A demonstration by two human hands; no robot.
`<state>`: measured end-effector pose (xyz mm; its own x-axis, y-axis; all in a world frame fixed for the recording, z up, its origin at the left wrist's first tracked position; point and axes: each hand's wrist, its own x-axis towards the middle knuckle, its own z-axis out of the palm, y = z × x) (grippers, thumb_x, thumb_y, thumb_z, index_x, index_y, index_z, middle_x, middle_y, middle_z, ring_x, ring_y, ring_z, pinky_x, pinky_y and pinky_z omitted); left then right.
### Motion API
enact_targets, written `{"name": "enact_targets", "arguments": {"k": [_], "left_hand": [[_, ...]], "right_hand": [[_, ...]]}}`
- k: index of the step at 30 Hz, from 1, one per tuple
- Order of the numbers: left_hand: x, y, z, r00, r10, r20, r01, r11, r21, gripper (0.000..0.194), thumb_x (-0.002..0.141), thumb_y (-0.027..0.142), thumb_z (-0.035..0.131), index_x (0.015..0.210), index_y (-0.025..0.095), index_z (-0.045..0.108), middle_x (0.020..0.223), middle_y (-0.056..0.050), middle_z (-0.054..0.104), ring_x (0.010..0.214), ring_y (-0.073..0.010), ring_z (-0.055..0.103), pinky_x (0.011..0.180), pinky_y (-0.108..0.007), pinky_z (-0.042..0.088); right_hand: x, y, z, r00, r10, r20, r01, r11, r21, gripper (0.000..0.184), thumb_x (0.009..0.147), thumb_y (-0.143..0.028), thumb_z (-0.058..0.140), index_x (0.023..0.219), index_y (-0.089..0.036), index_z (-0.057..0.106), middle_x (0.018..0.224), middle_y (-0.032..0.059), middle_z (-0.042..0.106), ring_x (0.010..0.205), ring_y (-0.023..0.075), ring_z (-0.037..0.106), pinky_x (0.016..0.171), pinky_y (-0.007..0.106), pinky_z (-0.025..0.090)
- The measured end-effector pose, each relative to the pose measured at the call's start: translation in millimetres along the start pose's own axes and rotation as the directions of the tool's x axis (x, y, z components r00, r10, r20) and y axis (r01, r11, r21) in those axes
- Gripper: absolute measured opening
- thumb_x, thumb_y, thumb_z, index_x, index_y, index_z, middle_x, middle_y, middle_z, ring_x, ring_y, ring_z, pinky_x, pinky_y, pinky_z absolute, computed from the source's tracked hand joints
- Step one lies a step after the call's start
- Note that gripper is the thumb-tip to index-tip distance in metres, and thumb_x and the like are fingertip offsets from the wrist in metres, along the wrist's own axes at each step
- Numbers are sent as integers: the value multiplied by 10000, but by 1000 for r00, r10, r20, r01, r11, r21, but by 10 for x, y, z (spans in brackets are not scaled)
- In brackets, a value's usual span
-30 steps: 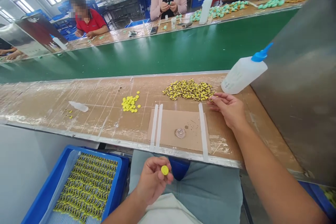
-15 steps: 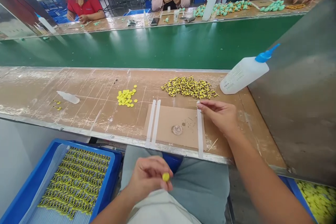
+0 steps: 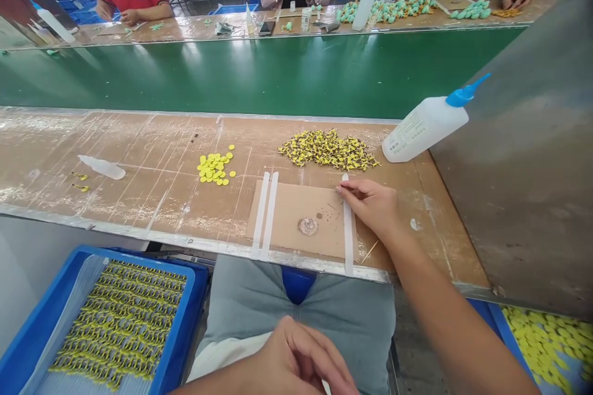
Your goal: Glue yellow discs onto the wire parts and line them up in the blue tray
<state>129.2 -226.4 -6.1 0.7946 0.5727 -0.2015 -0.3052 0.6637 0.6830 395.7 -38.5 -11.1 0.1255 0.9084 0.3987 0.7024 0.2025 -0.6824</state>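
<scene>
My right hand (image 3: 370, 207) rests over the cardboard pad (image 3: 296, 219), its pinched fingertips beside a white strip (image 3: 347, 228). Anything held there is too small to see. A clear round dish (image 3: 308, 226) lies on the pad, left of those fingers. My left hand (image 3: 296, 361) sits low at my lap, fingers curled, with no yellow disc showing. Beyond the pad lie a heap of small yellow-and-black parts (image 3: 328, 150) and a loose group of yellow discs (image 3: 215, 168).
A blue tray (image 3: 139, 259) of yellow-and-black parts in rows sits at lower left, and a blue bin (image 3: 546, 345) of yellow discs at lower right. A white glue bottle (image 3: 424, 126) stands right of the heap. Beyond a green conveyor belt (image 3: 231, 74), co-workers work.
My left hand has dropped lower in view, and the yellow disc held in its fingers no longer shows. My right hand has shifted left, further over the pad.
</scene>
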Motion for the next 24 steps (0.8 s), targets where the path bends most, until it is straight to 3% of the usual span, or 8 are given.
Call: {"name": "enact_targets", "arguments": {"k": [3, 5, 8, 11, 14, 16, 20, 24], "left_hand": [[51, 357, -34, 978, 189, -83, -201, 965, -169, 300, 634, 234, 963, 906, 276, 843, 898, -80, 793, 701, -215, 781, 576, -208, 617], [89, 563, -91, 947, 261, -188, -292, 942, -163, 274, 670, 172, 937, 903, 279, 839, 891, -57, 797, 652, -181, 771, 543, -170, 600], [147, 807, -214, 849, 327, -415, -387, 920, -68, 268, 651, 174, 950, 877, 267, 838, 891, -47, 806, 659, -137, 763, 577, -124, 590], [229, 967, -358, 756, 347, -555, -413, 911, 6, 313, 628, 184, 965, 908, 238, 835, 942, -69, 812, 707, -121, 765, 672, -122, 605], [361, 1043, -504, 698, 388, -603, -446, 893, 58, 307, 644, 203, 959, 923, 225, 832, 991, -76, 810, 741, -116, 767, 714, -121, 606], [471, 1060, -589, 668, 423, -612, -472, 877, 91, 296, 662, 215, 950, 932, 223, 829, 997, -73, 807, 757, -115, 768, 720, -122, 604], [656, 1073, -683, 619, 489, -614, -516, 843, 152, 314, 669, 249, 947, 955, 216, 823, 969, -74, 805, 787, -136, 772, 731, -155, 614], [706, 1077, -683, 628, 498, -598, -494, 849, 187, 321, 679, 237, 939, 976, 202, 820, 978, -88, 801, 820, -164, 776, 762, -205, 627]], "right_hand": [[-4, 32, -5, 999, -25, 34, 25, 999, -22, 229, 893, -419, 686, 956, -235, 806, 906, 51, 791, 702, 208, 723, 688, 348, 601], [2, 48, -13, 999, -35, 27, 36, 999, -23, 207, 889, -405, 689, 939, -239, 803, 935, 49, 793, 786, 230, 744, 749, 369, 609], [16, 13, -47, 999, -41, 23, 42, 998, -41, 188, 878, -400, 703, 906, -241, 799, 921, 43, 793, 843, 253, 752, 810, 402, 610], [-13, -157, -76, 998, -38, -55, 37, 999, -20, 182, 885, -403, 718, 907, -241, 800, 906, 43, 792, 820, 243, 747, 819, 397, 611], [-140, -427, -31, 976, 64, -209, -33, 989, 147, 176, 869, -396, 770, 934, -235, 801, 913, 42, 790, 773, 216, 738, 769, 359, 623], [-266, -595, 45, 962, 117, -246, -44, 958, 283, 157, 852, -367, 803, 933, -234, 803, 909, 41, 790, 763, 209, 741, 750, 347, 633], [-480, -764, 205, 968, 9, -252, 90, 921, 379, 96, 865, -248, 797, 959, -264, 807, 924, 35, 789, 800, 203, 748, 743, 337, 638], [-541, -746, 274, 969, -95, -227, 167, 933, 320, 135, 904, -223, 751, 1015, -285, 797, 924, 43, 783, 794, 207, 740, 738, 365, 635]]}}
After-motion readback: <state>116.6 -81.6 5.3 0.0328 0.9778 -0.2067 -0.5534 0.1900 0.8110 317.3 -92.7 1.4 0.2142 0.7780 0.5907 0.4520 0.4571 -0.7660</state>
